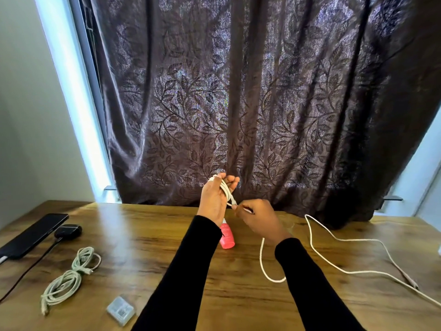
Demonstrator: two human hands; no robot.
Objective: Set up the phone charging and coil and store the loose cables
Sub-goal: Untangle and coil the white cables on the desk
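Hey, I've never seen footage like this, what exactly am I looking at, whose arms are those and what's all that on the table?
This is one picture from a camera worn on a person's head, looking down at their own arms. The left hand holds loops of a white cable; the right hand pinches the same cable, whose rest trails over the wooden table. On the table lie a phone, a dark case, a coiled cable bundle, a small clear box and a pink bottle.

Daylight glows through the dark leaf-patterned curtain (238, 103) and glares along its left edge; the wooden bench (143, 235) is softly lit, and wide-angle distortion bends the edges.
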